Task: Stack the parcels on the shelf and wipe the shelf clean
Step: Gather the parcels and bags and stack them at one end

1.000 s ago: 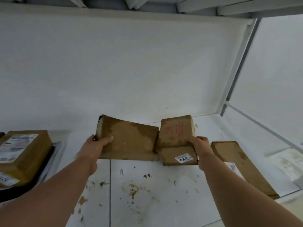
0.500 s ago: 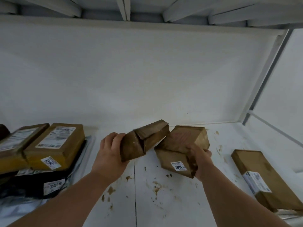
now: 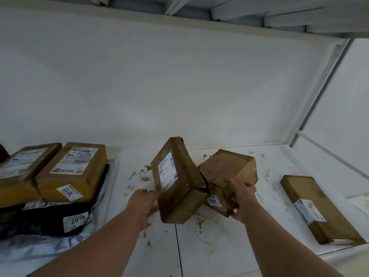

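My left hand [image 3: 142, 204] grips a long brown parcel [image 3: 177, 182] by its lower left edge, tilted above the white shelf [image 3: 219, 246] with its white label facing me. To its right, my right hand [image 3: 240, 198] holds a squarer brown parcel [image 3: 229, 168] with faint red print and a small numbered sticker. The two parcels touch each other. Brown dirt smears [image 3: 199, 221] spot the shelf beneath and around them.
A stack of parcels sits at the left: two yellow-brown boxes [image 3: 73, 172] on top of black and grey bags [image 3: 52, 222]. A flat brown parcel [image 3: 317, 208] lies at the right near the shelf's front edge. A white back wall [image 3: 179, 86] and a shelf post [image 3: 319, 96] close the space.
Both hands have carried their parcels leftward. The left parcel has turned so that its labelled face now shows. The view has swung left, bringing more of the left stack into sight.
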Available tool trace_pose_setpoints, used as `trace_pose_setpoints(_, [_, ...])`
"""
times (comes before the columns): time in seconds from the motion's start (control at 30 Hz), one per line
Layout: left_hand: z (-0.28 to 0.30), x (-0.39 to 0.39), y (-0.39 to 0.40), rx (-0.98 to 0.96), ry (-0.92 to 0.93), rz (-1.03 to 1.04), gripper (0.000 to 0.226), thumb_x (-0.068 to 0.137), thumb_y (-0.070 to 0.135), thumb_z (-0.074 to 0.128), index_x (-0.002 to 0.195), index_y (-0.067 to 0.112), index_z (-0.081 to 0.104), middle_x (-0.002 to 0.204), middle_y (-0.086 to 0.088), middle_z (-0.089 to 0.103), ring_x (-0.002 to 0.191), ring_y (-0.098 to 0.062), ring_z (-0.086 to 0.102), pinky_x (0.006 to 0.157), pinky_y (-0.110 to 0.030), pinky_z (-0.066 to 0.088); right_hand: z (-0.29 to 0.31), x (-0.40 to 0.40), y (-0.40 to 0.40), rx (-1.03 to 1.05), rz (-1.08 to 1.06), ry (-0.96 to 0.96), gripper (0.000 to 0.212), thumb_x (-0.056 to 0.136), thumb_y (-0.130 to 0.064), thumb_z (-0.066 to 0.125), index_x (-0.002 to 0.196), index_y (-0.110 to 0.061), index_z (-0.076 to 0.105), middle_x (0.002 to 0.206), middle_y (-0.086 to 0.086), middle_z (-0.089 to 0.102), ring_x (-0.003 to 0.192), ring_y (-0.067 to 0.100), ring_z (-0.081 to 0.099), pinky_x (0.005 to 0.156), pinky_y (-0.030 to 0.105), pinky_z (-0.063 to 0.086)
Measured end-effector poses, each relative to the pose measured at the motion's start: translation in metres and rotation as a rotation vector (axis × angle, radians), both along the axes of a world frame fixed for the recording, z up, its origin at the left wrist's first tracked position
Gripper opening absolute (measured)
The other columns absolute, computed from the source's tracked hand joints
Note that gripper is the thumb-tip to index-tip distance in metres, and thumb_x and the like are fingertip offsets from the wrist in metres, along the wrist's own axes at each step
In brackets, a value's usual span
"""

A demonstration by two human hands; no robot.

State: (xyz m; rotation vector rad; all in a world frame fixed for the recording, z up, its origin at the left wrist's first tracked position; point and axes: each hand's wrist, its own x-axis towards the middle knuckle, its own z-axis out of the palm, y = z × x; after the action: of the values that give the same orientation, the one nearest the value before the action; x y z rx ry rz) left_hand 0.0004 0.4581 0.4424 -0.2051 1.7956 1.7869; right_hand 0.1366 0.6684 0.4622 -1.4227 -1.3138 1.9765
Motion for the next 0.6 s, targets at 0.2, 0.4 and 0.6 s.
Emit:
trace_pose_setpoints(0.2, [0.004,0.008,-0.006,0.192,-0.229,-0.050,0.057,0.068,0.024,0.083,0.118,0.020,0.057,0.111,-0.009,0.063,0.101,-0.029,0.060,0.081,-0.042,0.055,-0.006,0.000,-0.010,0.011,0.031,0.028,0.072,0.080,-0.033,0.075,0.136,-0.030,0.031,0.104,0.012,0.057,0.077,0.022,0.057,0.071,0.038,0.050])
trace_pose_setpoints(0.4, [0.039,-0.003,-0.022,0.300,-0.145,-0.211,0.053,0.079,0.024,0.072,0.124,0.045,0.051,0.120,-0.003,0.057,0.102,-0.035,0.059,0.089,-0.068,0.043,0.005,-0.003,-0.021,0.021,-0.001,0.143,0.062,0.082,-0.032,0.071,0.135,-0.034,0.038,0.113,0.008,0.056,0.089,0.026,0.060,0.069,0.038,0.051])
trace_pose_setpoints(0.6, [0.065,-0.026,-0.062,0.411,-0.092,-0.296,0.055,0.070,0.025,0.076,0.119,0.042,0.060,0.124,-0.009,0.062,0.112,-0.039,0.058,0.093,-0.063,0.043,0.033,-0.025,-0.049,0.083,0.059,0.245,0.054,0.085,-0.032,0.068,0.131,-0.033,0.040,0.114,0.008,0.058,0.090,0.027,0.061,0.077,0.043,0.051])
